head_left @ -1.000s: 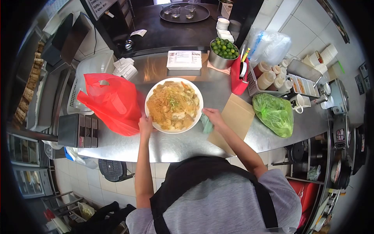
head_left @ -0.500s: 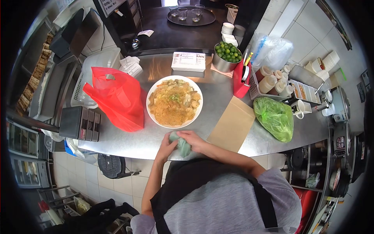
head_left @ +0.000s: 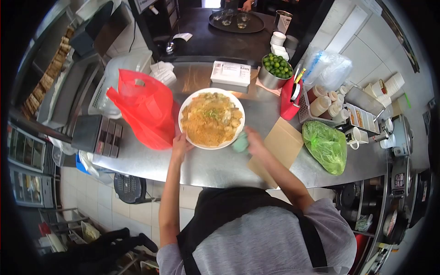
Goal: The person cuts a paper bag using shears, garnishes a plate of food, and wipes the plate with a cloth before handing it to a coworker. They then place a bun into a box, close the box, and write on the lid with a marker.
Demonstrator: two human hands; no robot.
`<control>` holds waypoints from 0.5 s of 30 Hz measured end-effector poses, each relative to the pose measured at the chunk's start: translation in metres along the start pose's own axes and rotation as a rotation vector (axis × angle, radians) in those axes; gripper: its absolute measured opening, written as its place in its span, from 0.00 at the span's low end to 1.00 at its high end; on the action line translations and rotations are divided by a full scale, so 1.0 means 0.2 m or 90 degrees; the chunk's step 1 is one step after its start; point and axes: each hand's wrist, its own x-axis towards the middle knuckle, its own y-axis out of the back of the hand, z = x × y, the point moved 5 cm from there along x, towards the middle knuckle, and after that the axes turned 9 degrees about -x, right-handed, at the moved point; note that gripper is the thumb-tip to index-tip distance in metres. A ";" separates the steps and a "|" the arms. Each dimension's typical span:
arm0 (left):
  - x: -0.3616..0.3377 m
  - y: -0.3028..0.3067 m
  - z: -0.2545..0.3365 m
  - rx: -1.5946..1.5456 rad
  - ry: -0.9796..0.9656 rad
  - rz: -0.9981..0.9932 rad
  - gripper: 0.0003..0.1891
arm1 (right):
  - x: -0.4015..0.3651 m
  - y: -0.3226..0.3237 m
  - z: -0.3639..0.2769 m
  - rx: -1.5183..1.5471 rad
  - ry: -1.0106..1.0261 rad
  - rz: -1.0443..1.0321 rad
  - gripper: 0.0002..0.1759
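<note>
A round white plate (head_left: 195, 143) heaped with noodles (head_left: 211, 123) and sprinkled with chopped greens sits on the steel counter in front of me. My left hand (head_left: 181, 143) grips its near left rim, thumb on top and the other fingers partly hidden. At the lower right edge of the plate, my right hand (head_left: 255, 141) holds a bunched pale green cloth (head_left: 240, 143) against or close beside the rim. Motion smears the right hand's fingers a little.
Left of the plate stands a red plastic bag (head_left: 145, 112). To the right lie a brown paper sheet (head_left: 282, 142) and a green bag (head_left: 324, 149). Behind are a white box (head_left: 231, 73) and a bowl of limes (head_left: 276, 68). Another person's hand (head_left: 247, 5) shows beyond the tray (head_left: 236, 26).
My hands have parted from the near counter edge. The left has gone to the plate's left rim; the right has carried the cloth to its right rim. Another person's hand has appeared at the back.
</note>
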 end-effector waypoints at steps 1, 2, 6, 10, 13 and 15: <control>0.02 -0.02 -0.01 0.005 -0.013 0.013 0.22 | 0.05 -0.07 0.10 -0.023 -0.007 0.034 0.13; 0.02 -0.03 -0.01 0.010 -0.025 0.024 0.23 | 0.00 -0.15 0.15 0.030 -0.025 -0.012 0.14; -0.02 -0.02 0.00 -0.016 0.003 0.004 0.23 | -0.33 -0.29 0.26 0.079 -0.132 -0.235 0.14; -0.06 0.06 0.08 0.164 0.078 0.007 0.21 | -0.39 -0.04 -0.02 -0.180 0.025 -0.182 0.11; -0.04 0.12 0.04 0.084 0.031 0.021 0.19 | -0.20 0.25 -0.24 -0.313 0.186 -0.063 0.15; -0.02 0.07 0.02 -0.038 -0.032 0.009 0.18 | -0.03 0.36 -0.40 -0.446 0.382 0.061 0.16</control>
